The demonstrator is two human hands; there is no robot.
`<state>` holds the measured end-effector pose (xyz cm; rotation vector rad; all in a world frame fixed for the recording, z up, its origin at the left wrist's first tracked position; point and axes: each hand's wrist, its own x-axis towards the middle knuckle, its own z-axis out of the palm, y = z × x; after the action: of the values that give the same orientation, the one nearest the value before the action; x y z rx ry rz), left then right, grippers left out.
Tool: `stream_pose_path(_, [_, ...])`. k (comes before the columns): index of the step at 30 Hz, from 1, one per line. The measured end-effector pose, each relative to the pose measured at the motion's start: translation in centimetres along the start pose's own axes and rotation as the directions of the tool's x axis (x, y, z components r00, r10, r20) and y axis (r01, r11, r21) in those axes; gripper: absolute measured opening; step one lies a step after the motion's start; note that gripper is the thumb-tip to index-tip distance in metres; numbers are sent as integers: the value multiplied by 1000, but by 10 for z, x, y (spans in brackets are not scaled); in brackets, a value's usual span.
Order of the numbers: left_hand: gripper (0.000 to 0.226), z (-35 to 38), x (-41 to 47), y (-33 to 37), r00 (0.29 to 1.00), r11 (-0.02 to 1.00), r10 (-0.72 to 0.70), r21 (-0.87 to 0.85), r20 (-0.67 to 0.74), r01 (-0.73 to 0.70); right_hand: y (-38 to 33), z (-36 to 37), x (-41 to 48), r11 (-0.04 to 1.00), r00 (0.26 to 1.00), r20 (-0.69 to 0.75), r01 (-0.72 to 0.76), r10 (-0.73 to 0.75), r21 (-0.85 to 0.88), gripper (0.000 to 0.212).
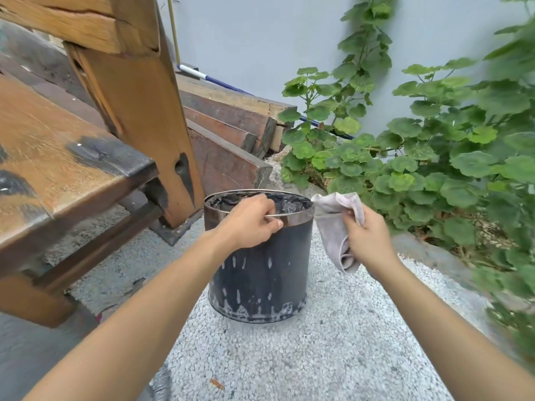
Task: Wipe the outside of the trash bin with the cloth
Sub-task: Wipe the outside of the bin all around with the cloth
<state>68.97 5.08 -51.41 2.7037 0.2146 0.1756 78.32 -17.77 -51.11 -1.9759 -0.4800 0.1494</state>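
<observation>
A dark cylindrical trash bin [260, 273] is standing upright on pale gravel ground [304, 357], just beside the foot of a wooden bench [58, 157] on the left and near a bank of green leafy plants [434, 169] on the right. The bin's outer wall is showing whitish streaks and a crusted pale band along its base, and a black liner [289, 202] is sitting inside the mouth (its folds are visible below the metal rim). The left hand [252, 224] is reaching over the near edge of the bin, with its fingers curled closed around the thin metal rim [275, 215] and the thumb pressing against the outside wall just below it. The right hand [364, 238] is hanging just to the right of the bin, its fingers clenched around a pale grey cloth [335, 224]; the cloth is bunching out above and below the fist, and its upper fold is lying close against the bin's right rim, though the edge there is too blurred to say whether it is actually touching. Both forearms are extending bare from the bottom of the view. Behind the bin, several dark timber beams [231, 134] are lying stacked along a light grey wall [260, 39], with a blue and white pole [208, 78] resting across them.
</observation>
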Motion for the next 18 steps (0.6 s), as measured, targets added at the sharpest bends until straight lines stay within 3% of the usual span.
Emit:
stream_pose_path(4, [9,13,2,3,988,990,133,-34,-72,-136,13,23,1,982,991,-14,-130,133,134,19])
stream_pose_path(7, [24,24,-12,0,943,948,313,98,-111,-303,16,38,-4,979,989,-11,-148,151,143,17])
stream_pose_path(10, [23,37,-25,-9,863,888,448,232,-235,-397,18,52,-12,989,991,-1,-133,133,58,13])
stream_pose_path(14, [15,39,-36,-14,808,909,407,274,-426,-314,16,62,-18,991,993,19,-119,118,58,16])
stream_pose_path(18, [19,26,-49,-27,835,913,377,313,-400,-262,17,68,-9,993,993,33,-118,117,19,14])
